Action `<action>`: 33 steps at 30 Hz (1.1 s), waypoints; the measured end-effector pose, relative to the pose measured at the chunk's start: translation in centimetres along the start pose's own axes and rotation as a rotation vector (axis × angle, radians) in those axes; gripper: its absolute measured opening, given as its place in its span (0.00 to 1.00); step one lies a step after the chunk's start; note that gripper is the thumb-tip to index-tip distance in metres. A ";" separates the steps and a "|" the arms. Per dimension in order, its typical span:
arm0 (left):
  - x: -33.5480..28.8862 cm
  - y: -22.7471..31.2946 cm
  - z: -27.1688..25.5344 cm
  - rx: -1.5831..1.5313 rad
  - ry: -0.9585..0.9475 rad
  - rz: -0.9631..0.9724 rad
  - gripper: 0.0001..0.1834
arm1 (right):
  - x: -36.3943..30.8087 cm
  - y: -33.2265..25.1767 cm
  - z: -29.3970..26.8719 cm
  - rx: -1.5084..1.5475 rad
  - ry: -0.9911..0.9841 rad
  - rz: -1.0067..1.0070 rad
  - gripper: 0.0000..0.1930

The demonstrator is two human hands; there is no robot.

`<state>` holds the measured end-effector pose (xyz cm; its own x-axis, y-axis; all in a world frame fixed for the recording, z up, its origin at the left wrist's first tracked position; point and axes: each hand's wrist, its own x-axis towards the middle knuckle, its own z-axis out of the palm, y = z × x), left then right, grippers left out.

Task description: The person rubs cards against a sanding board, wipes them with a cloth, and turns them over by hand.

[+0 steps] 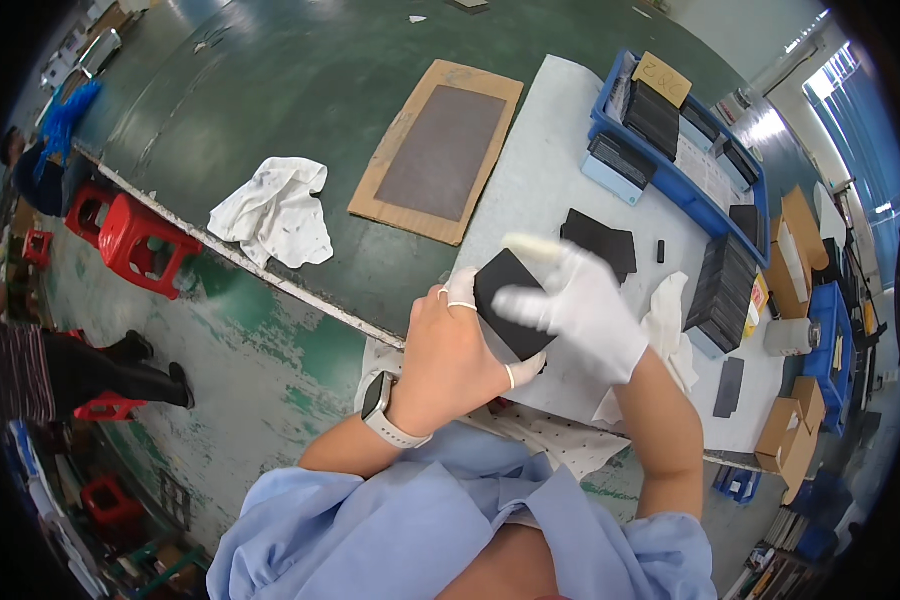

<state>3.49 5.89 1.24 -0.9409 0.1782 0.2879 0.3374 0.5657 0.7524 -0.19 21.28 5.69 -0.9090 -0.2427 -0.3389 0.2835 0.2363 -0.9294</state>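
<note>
Finger cots cover some fingertips of my left hand (452,345), whose thumb and fingers grip a thin black rectangular plate (506,277) by its edges above the table's front edge. My right hand (588,312) wears a white glove and is partly smeared by motion. Its thumb lies across the face of the plate while the other fingers stretch out past the top edge, apart from the thumb. Just beyond that hand, several dark plates (602,240) lie on the white table cover, with a small black block (661,251) beside them.
A cardboard sheet with a brown pad (442,150) and a crumpled white cloth (273,212) lie on the green table. At right are a blue crate (695,165) of dark plates, a plate stack (722,293), a can (792,337) and cardboard boxes (790,430). Red stools (135,245) and people stand left.
</note>
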 end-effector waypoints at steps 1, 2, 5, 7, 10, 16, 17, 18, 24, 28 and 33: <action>-0.2 0.5 0.1 0.049 0.008 0.021 0.40 | 0.4 -0.3 -0.8 0.062 0.129 0.042 0.27; -0.5 0.7 0.2 0.058 0.007 0.035 0.41 | 1.7 1.5 -2.7 0.409 0.101 -0.062 0.25; -0.9 0.4 0.2 0.061 0.010 0.048 0.41 | 1.7 0.4 -3.4 0.337 0.259 -0.100 0.26; -0.8 0.1 1.0 0.027 -0.024 0.018 0.41 | 0.8 1.4 -0.4 -0.028 0.164 -0.180 0.24; -0.9 0.4 1.0 -0.002 -0.084 0.012 0.40 | 1.5 1.2 -1.1 0.042 0.150 -0.222 0.23; -1.1 0.9 0.7 0.039 -0.066 0.050 0.42 | 0.5 1.3 -0.6 -0.158 0.158 -0.182 0.23; -1.2 1.0 0.9 0.035 -0.077 0.045 0.42 | 0.3 1.5 -0.1 -0.184 0.020 -0.094 0.23; -1.4 0.9 1.0 0.030 -0.083 0.038 0.42 | 0.5 1.5 -0.1 -0.092 0.067 -0.126 0.20; -1.8 1.2 0.4 0.004 -0.079 0.090 0.44 | 1.6 0.5 -2.3 0.189 0.321 -0.167 0.14; -1.8 1.8 0.8 0.054 -0.142 0.041 0.44 | 0.0 0.9 0.3 -0.277 0.069 -0.240 0.14; -2.6 2.4 1.0 -0.017 -0.244 0.132 0.49 | 2.7 1.7 -1.0 -0.250 0.360 -0.319 0.12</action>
<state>6.70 7.55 1.71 -0.8671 0.4395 0.2345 0.4562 0.5116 0.7281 -2.46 21.94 3.32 -0.9977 -0.0111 0.0666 -0.0649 0.4309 -0.9001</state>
